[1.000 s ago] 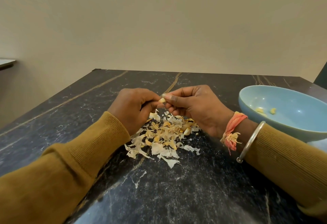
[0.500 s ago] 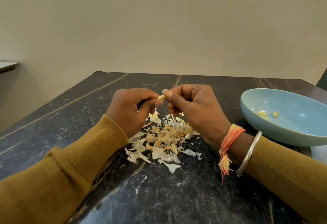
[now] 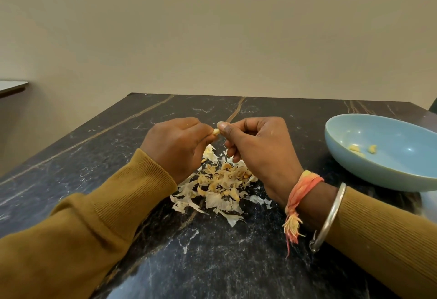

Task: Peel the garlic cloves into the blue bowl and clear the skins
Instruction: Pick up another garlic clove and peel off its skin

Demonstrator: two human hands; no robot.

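- Two hands meet above the middle of the dark marble table. Your left hand and your right hand both pinch one garlic clove between thumb and fingertips, the remaining fingers curled in. Neither hand is free.
- One clove is therefore the work in hand. It is held clear of the table, where the two thumbs meet, probably so that one hand steadies it while the other picks at the skin. Which hand does which cannot be told.
- Many papery skins lie heaped directly beneath your hands. Holding the clove over this heap lets each flake drop onto one spot, which should ease the clearing later.
- A few peeled cloves rest in the blue bowl. The bowl stands at the right, beside your right forearm and apart from the heap. It appears near enough for a short reach, yet far enough to stay free of skins.
- Some yellowish lumps among the skins, below your right hand, may be unpeeled cloves. They are too small to tell.
- Much of the task appears to remain, since the bowl holds little and the skins are not yet cleared.
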